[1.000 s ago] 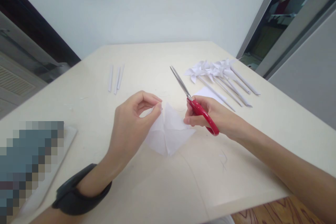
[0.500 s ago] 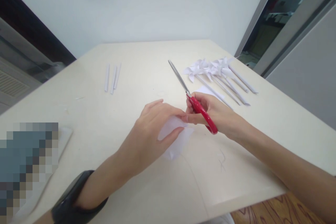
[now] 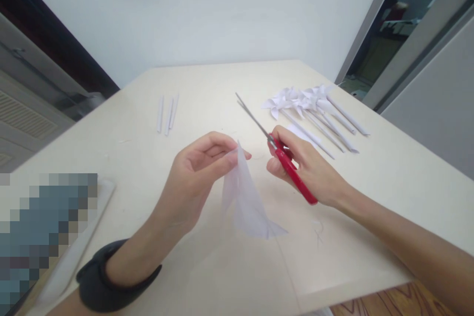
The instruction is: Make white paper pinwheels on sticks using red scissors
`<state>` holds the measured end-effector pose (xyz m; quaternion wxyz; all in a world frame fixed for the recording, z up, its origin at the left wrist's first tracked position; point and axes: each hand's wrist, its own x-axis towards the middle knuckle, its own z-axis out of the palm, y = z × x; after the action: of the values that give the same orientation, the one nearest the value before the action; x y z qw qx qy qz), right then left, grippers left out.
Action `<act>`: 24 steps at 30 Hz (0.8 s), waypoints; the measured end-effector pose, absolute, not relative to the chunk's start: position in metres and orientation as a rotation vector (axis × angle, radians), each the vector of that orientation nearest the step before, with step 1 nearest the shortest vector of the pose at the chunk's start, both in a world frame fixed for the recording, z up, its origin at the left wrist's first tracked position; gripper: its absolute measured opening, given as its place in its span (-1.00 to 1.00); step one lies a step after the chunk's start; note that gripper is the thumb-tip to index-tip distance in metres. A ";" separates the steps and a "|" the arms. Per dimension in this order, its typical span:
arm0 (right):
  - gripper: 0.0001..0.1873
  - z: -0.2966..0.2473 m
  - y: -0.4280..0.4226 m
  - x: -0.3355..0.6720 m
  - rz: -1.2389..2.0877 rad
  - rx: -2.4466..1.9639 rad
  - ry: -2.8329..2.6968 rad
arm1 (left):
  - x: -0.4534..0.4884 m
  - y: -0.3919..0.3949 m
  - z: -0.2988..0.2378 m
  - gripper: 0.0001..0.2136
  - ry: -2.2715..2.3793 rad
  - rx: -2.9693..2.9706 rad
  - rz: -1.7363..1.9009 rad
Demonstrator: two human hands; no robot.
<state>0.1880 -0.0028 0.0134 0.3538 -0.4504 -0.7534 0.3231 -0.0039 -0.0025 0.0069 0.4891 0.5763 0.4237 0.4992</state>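
My left hand (image 3: 207, 168) pinches the upper corner of a thin white paper piece (image 3: 250, 202), whose folds hang down over the table. In my right hand (image 3: 307, 163) is a pair of scissors with red handles (image 3: 296, 173). The blades point up and to the left, parted slightly at the tips. The scissors are apart from the paper. A thin thread (image 3: 287, 266) runs from below the paper toward the table's front edge.
Several white paper pinwheels (image 3: 296, 101) on rolled sticks lie at the back right, with a flat paper sheet (image 3: 301, 133) beside them. Three paper rolls (image 3: 168, 117) rest at the back left. A pixelated object (image 3: 44, 237) occupies the left front corner of the table (image 3: 207, 84).
My left hand has turned and lifted the paper by its corner, so it hangs more unfolded. My right hand has drawn away to the right, and the scissor blades have parted slightly.
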 end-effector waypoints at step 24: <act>-0.61 0.007 -0.011 0.181 0.933 -1.129 -1.999 | 0.002 -0.008 0.007 -0.93 0.910 1.219 1.085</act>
<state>0.1812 -0.0114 0.0074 0.3258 -0.4309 -0.7626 0.3559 0.0025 -0.0080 0.0068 0.5944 0.5246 0.3916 0.4671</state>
